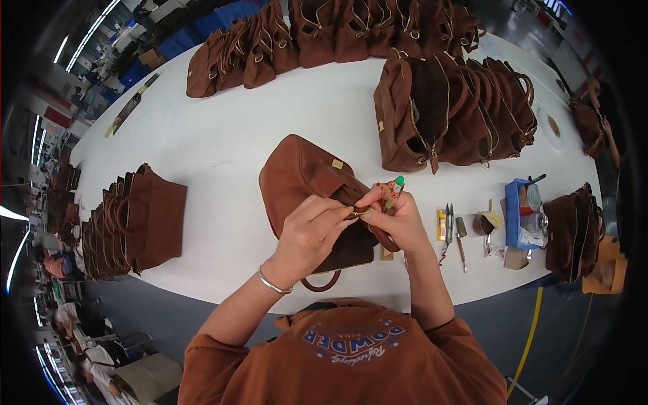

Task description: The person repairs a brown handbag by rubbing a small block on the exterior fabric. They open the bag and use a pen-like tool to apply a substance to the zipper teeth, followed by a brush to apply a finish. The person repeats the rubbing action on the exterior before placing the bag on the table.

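Note:
A brown leather handbag (290, 172) lies tilted on the white table in front of me, its opening toward my hands. My left hand (304, 236) is closed, thumb and fingers pinching the gold-toned zipper (356, 212) at the bag's edge. On the other side of that spot, my right hand (399, 221) pinches the zipper too. A small green-capped, orange-patterned tube (393, 187) sticks out from the fingers of my right hand; its exact kind is unclear. One bag handle (320, 283) curves out below my left wrist.
Brown handbags (152, 223) stand in a row at left, more (337, 37) along the far edge and another group (412, 115) at far right. Right of me lie scissors (449, 223), a pen-like tool (462, 243), an open tin (483, 224) and a blue bin (514, 216).

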A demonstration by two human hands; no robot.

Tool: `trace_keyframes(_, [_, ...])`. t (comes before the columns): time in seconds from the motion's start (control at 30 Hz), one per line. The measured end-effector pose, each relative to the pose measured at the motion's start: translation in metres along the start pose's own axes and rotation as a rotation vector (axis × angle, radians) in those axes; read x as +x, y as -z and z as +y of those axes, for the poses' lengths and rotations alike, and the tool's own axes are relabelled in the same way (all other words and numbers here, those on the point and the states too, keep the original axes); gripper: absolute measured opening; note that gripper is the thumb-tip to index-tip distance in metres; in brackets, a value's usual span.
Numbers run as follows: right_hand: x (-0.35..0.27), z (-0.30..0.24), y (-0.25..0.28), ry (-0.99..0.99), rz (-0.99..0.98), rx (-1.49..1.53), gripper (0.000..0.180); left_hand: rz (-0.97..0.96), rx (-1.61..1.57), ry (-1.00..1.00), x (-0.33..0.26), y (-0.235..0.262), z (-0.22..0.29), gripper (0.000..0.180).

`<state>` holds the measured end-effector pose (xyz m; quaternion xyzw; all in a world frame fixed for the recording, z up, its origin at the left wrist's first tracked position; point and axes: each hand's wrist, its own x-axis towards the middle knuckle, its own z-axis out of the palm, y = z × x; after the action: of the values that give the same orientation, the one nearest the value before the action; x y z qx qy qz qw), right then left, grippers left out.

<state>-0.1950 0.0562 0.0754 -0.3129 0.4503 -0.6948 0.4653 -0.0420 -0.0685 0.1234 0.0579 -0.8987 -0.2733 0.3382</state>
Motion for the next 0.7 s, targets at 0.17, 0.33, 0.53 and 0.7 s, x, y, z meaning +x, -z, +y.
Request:
trace_keyframes(0.17, [-0.005,-0.016,0.003,0.134,0.163,-0.209,0.022,0.031,0.025,0.033,0.005,-0.002,0.002,0.016])
trace_keyframes(0.33, [-0.034,-0.039,0.029,0.277,0.595,-0.277,0.012,0.086,0.053,0.058,0.008,0.003,-0.001,0.013])
trace_keyframes(0.53, [-0.078,-0.056,0.063,0.478,0.903,-0.174,0.014,0.088,0.063,0.224,0.017,0.019,-0.006,0.013])
trace_keyframes(0.7, [-0.089,-0.053,0.065,0.428,0.864,-0.2,0.015,-0.051,0.138,0.168,0.027,0.03,-0.013,0.018])
